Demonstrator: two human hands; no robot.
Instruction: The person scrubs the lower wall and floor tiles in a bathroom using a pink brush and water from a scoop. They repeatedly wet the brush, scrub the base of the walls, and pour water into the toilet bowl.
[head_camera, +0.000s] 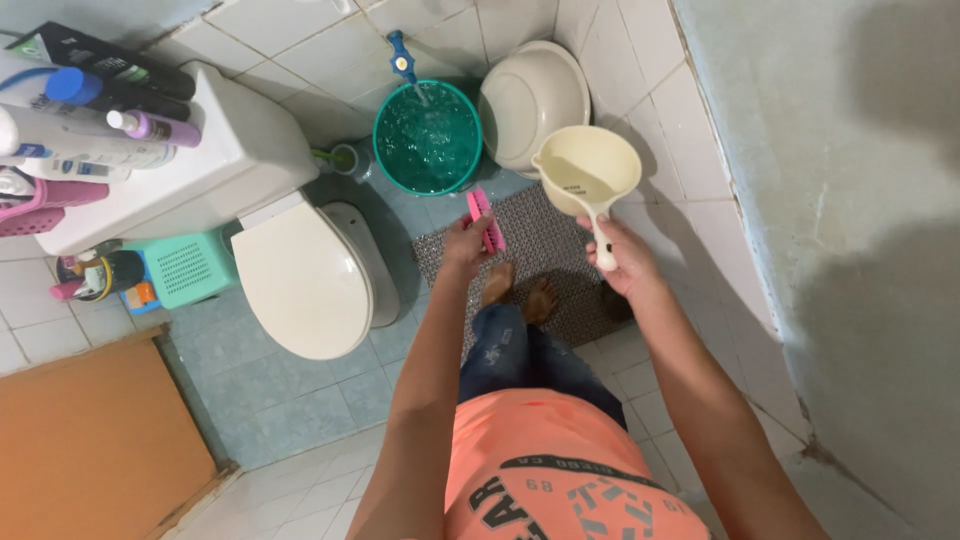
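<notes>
A: What's in the hands?

B: Left hand (466, 243) fingers shut round a pink plastic scrub brush (484, 219). Right hand (622, 258) fingers closed on handle of a cream plastic water dipper (588, 172), held over the grey floor mat (545, 250).

A: Anything in the way?

B: Teal water-filled bucket (428, 137) straight ahead, cream basin (533, 103) tilted vs wall beside it, white closed-lid toilet (300, 275) on the left. Bare feet on mat.

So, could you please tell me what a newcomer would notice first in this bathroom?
Probably the two hands at centre: the left hand holds a pink brush, the right hand a cream dipper by its handle. Behind them stands a teal bucket of water, with a white toilet at left.
</notes>
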